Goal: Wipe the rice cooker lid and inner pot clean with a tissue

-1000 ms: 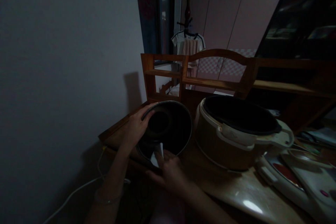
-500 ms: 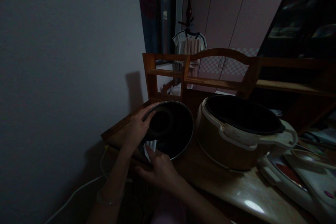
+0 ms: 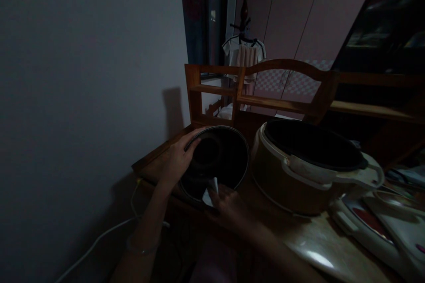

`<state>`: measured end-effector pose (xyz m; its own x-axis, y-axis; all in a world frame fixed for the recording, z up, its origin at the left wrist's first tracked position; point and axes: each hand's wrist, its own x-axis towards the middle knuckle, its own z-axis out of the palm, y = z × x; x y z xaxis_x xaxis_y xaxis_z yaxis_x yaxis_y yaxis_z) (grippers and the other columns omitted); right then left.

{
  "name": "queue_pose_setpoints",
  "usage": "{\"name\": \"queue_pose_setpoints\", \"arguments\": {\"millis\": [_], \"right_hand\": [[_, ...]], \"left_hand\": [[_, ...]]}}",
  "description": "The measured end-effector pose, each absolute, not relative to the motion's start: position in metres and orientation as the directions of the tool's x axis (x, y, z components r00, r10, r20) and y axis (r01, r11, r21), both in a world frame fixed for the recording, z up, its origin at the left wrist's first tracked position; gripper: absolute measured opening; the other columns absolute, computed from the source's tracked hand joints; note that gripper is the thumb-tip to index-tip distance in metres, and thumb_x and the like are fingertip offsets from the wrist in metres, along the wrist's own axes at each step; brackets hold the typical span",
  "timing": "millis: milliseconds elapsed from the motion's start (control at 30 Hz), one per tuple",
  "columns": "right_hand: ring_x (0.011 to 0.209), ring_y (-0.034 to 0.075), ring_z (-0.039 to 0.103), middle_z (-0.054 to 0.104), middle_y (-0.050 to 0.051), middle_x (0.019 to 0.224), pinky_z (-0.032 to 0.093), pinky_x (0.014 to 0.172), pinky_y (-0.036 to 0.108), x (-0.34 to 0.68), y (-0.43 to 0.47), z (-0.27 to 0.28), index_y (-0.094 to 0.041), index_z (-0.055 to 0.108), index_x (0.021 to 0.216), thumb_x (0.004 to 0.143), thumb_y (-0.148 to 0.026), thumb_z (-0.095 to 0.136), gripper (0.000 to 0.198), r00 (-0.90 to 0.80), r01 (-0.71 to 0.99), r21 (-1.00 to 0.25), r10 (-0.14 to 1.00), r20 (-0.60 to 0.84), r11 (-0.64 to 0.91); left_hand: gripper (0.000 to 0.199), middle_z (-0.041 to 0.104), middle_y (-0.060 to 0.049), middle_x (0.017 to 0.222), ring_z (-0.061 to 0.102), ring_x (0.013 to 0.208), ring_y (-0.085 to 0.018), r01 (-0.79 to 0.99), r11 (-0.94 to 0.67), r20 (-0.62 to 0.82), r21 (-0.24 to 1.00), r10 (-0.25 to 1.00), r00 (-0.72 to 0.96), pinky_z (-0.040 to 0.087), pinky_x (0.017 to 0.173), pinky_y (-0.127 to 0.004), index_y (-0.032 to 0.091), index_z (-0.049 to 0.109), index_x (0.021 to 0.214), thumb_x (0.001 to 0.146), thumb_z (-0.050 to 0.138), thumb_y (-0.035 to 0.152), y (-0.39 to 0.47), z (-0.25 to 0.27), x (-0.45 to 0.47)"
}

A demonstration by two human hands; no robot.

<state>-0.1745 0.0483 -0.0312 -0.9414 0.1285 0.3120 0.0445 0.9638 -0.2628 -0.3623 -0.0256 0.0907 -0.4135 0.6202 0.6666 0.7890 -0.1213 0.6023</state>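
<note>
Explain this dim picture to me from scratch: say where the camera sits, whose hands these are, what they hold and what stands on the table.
The picture comes from a camera worn on a person's head, looking forward and down, so both arms reaching in from below belong to that person. No machine is involved, only bare hands.

The left hand grips the rim of a dark round pot, tilted so its inside faces the camera. The right hand presses a small white cloth or tissue against the pot's lower inner edge.

Both are over a wooden table. Beside the pot stands an open cooker body, beige with a white handle. A wooden shelf rack stands behind, and white appliance parts lie at the right.
</note>
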Motion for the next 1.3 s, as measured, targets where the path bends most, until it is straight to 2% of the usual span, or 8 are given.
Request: {"name": "queue_pose_setpoints", "arguments": {"millis": [133,400,533,800,967,1133,1300], "right_hand": [[0.13,0.031,0.051,0.056,0.021,0.138,0.047,0.104,0.045,-0.169,0.056,-0.039,-0.011,0.041,0.146,0.089,-0.036,0.065,0.067,-0.933,0.083,-0.214,0.152,0.326,0.973],[0.136,0.031,0.046,0.051,0.018,0.145,0.047,0.107,0.046,-0.165,0.056,-0.045,-0.017,0.038,0.149,0.095,-0.034,0.06,0.061,-0.925,0.112,-0.222,0.183,0.333,0.969],[0.135,0.031,0.048,0.053,0.019,0.144,0.049,0.104,0.046,-0.166,0.057,-0.048,-0.016,0.04,0.148,0.097,-0.038,0.057,0.057,-0.926,0.115,-0.192,0.175,0.335,0.975],[0.13,0.031,0.052,0.057,0.019,0.138,0.048,0.106,0.043,-0.173,0.047,-0.05,-0.014,0.047,0.141,0.096,-0.034,0.06,0.052,-0.92,0.11,-0.151,0.158,0.359,0.982],[0.126,0.028,0.056,0.06,0.02,0.133,0.047,0.106,0.039,-0.191,0.016,-0.045,-0.011,0.042,0.144,0.097,-0.031,0.057,0.052,-0.925,0.008,-0.216,0.089,0.37,0.976],[0.124,0.028,0.058,0.059,0.02,0.135,0.051,0.099,0.038,-0.211,-0.008,-0.028,-0.014,0.034,0.149,0.1,-0.038,0.051,0.057,-0.932,-0.043,-0.35,0.089,0.351,0.936],[0.117,0.026,0.062,0.06,0.015,0.133,0.052,0.096,0.035,-0.202,-0.002,-0.004,-0.019,0.036,0.148,0.099,-0.05,0.047,0.059,-0.942,-0.091,-0.414,0.057,0.332,0.906]], "left_hand": [[0.038,0.063,-0.001,0.136,0.056,0.128,-0.02,0.785,-0.132,0.667,0.605,0.622,-0.41,0.038,0.115,-0.039,0.026,0.062,0.131,0.099,0.045,0.039,-0.025,0.093,-0.355],[0.036,0.062,0.0,0.137,0.052,0.132,-0.02,0.788,-0.15,0.681,0.597,0.615,-0.398,0.036,0.117,-0.043,0.028,0.062,0.131,0.097,0.047,0.03,-0.023,0.091,-0.347],[0.043,0.061,0.0,0.139,0.052,0.133,-0.019,0.797,-0.158,0.684,0.583,0.625,-0.376,0.035,0.118,-0.043,0.027,0.061,0.132,0.093,0.046,0.017,-0.022,0.09,-0.348],[0.05,0.068,-0.002,0.128,0.06,0.122,-0.02,0.797,-0.207,0.695,0.568,0.639,-0.329,0.042,0.112,-0.041,0.023,0.066,0.125,0.084,0.044,0.007,-0.017,0.103,-0.353],[0.056,0.071,-0.002,0.123,0.064,0.116,-0.021,0.808,-0.191,0.64,0.558,0.719,-0.272,0.048,0.105,-0.039,0.024,0.069,0.123,0.077,0.043,0.004,-0.024,0.117,-0.366],[0.056,0.073,-0.001,0.118,0.067,0.109,-0.021,0.853,-0.105,0.563,0.511,0.791,-0.24,0.048,0.102,-0.034,0.024,0.07,0.122,0.075,0.045,0.006,-0.03,0.131,-0.391],[0.051,0.074,-0.001,0.115,0.065,0.111,-0.021,0.845,-0.111,0.493,0.523,0.848,-0.193,0.047,0.101,-0.032,0.021,0.071,0.118,0.076,0.045,0.008,-0.02,0.14,-0.403]]}}
